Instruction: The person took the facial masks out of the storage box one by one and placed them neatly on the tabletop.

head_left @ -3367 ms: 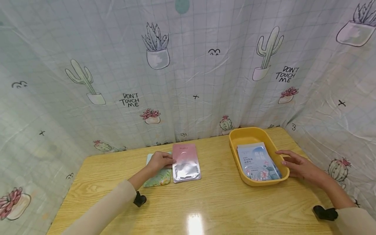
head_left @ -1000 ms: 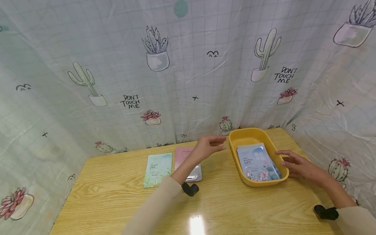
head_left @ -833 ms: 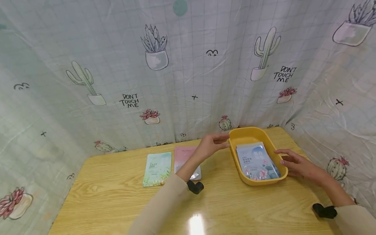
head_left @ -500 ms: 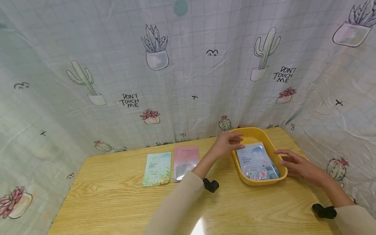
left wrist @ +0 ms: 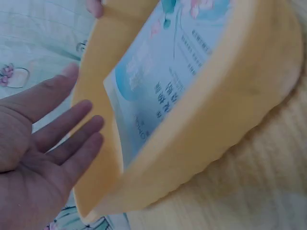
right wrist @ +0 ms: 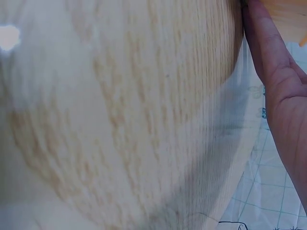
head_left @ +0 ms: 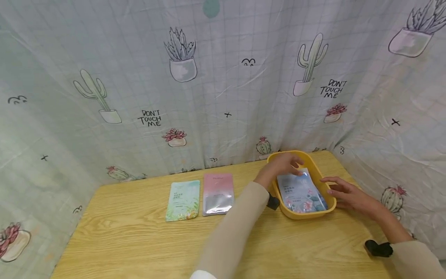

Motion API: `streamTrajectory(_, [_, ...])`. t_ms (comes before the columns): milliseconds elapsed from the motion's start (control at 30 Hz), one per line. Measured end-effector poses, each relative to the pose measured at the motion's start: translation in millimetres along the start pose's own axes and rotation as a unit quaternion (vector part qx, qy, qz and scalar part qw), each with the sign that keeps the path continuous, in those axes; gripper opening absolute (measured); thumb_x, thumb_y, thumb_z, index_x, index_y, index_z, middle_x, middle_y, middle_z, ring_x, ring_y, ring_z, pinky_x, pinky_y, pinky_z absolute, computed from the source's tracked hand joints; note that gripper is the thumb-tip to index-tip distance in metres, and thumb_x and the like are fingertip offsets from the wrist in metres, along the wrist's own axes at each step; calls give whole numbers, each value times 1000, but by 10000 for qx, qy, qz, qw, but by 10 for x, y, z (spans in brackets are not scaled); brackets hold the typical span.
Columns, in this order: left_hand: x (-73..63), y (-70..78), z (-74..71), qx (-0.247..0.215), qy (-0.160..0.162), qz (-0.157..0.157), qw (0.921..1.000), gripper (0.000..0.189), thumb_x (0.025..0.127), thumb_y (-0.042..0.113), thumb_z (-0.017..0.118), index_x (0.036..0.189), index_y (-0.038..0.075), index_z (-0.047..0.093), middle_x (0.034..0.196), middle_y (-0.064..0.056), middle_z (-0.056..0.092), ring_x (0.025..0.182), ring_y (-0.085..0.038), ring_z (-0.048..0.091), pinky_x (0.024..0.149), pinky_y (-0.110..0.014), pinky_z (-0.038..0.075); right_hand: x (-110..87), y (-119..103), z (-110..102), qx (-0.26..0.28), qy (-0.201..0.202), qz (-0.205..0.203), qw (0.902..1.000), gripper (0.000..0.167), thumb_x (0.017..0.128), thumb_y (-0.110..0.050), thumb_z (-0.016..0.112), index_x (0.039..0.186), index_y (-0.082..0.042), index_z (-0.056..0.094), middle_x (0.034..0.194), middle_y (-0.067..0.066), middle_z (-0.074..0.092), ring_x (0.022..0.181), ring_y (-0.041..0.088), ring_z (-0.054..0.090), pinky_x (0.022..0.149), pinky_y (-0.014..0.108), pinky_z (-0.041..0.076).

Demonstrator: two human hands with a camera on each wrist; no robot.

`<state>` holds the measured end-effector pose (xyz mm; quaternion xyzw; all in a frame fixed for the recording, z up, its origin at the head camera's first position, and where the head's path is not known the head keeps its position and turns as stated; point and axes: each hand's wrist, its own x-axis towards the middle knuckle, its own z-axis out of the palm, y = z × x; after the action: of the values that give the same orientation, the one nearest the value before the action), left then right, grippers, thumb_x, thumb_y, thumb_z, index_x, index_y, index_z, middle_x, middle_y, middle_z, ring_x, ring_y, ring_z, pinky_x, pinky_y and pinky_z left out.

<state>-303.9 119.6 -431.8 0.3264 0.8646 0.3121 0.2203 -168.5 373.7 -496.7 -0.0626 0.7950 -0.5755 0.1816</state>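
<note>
In the head view my left hand (head_left: 283,164) hovers over the far left part of a yellow plastic basket (head_left: 329,201), fingers spread and loosely bent. The left wrist view shows its palm and fingertips apart from the packets, with nothing held. A blue flowered sheet-mask packet (head_left: 296,192) lies on top in the basket, covering at least one other packet. My right hand (head_left: 352,197) holds the basket's right rim, thumb and a finger lapping over it, other fingers outside. A green sheet-mask packet (head_left: 182,199) and a pink and silver one (head_left: 218,193) lie side by side on the table.
The wooden table (head_left: 132,232) carries the basket at its far right, close to the curtain. A printed cactus curtain (head_left: 223,85) hangs along the back and both sides.
My left hand has left the green packet, crossed rightward over the pink one and come in over the basket. The right hand stays at the rim; both table packets stay put.
</note>
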Motion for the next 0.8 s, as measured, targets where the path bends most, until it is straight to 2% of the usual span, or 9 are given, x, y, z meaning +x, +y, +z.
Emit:
streamTrajectory(133, [88,29,6,272,-225,-405,9986,37,90,19,80,126,16,72,119,4,70,103,-9,62,95,-22,50,7,11,-5,12,43,23,10000,49,110,-24,49,154,-10,34,155,36,23,112,-16,49,92,39,59])
streamTrajectory(333, [185,37,77,306,-166,-961,9948,33,86,12,83,117,15,75,116,7,70,98,-9,60,94,-24,51,16,-3,-16,-13,22,2,10000,49,110,-24,50,154,-10,34,156,36,23,113,-16,47,92,38,58])
streamTrajectory(433, [247,36,99,278,-49,-947,9951,30,87,10,82,116,14,76,114,7,71,97,-9,60,94,-23,51,44,-24,-45,-4,37,-83,10000,49,110,-23,49,154,-10,34,154,33,28,114,-11,52,92,34,58])
streamTrajectory(533, [271,25,128,129,112,-794,9967,24,88,8,80,112,12,78,108,5,72,94,-9,61,92,-22,52,62,-36,-71,-19,77,-159,9998,49,110,-23,48,154,-9,33,153,33,28,114,-10,54,91,31,57])
streamTrajectory(600, [260,-7,172,-88,236,-795,9965,20,87,7,81,106,11,80,102,6,73,90,-9,60,88,-21,52,57,-36,-69,-49,81,-111,9999,49,110,-23,48,155,-8,33,155,33,26,115,-11,52,92,35,58])
streamTrajectory(800, [192,-151,340,-632,432,-906,9929,12,84,7,84,96,11,83,84,8,72,77,-7,57,77,-20,51,-5,-18,-15,6,-51,107,9999,51,110,-25,47,156,-9,31,156,38,21,123,2,49,95,45,57])
